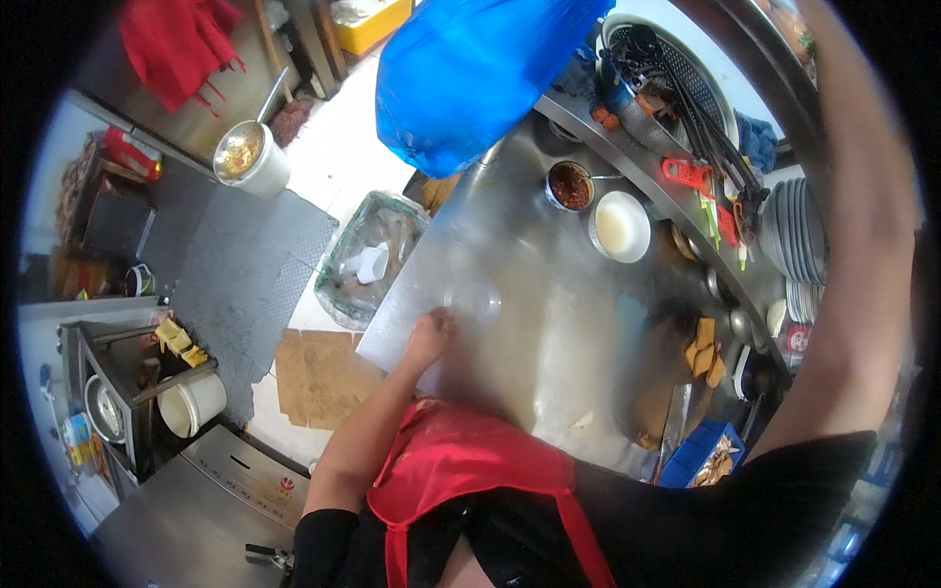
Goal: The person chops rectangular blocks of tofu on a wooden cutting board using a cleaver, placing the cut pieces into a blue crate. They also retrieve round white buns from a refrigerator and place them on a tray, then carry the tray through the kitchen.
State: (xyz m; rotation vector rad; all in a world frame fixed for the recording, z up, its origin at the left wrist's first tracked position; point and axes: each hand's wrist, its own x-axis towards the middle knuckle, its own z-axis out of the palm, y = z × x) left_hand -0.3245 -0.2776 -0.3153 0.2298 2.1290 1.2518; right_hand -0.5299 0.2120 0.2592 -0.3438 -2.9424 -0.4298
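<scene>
My left hand (435, 332) is at the left part of the stainless steel worktop (514, 250), fingers curled, beside a round, clear plastic lid or dish (481, 303). Whether the fingers touch it cannot be told. My right arm reaches up along the right side, and its hand is out of view beyond the top edge. A white bowl (621, 228) with a little pale liquid stands farther back, next to a small bowl of red chili sauce (570, 185) with a spoon in it. Over the worktop's far left corner hangs a large blue plastic bag (470, 81).
A lined waste bin (367, 264) stands left of the worktop. A raised shelf along the right holds a perforated metal basin (665, 88) with utensils, red-handled tools (687, 175) and stacked plates (794, 231). Nearer are yellow-brown blocks (704, 353), a cleaver-like blade (673, 422) and a blue container (698, 452).
</scene>
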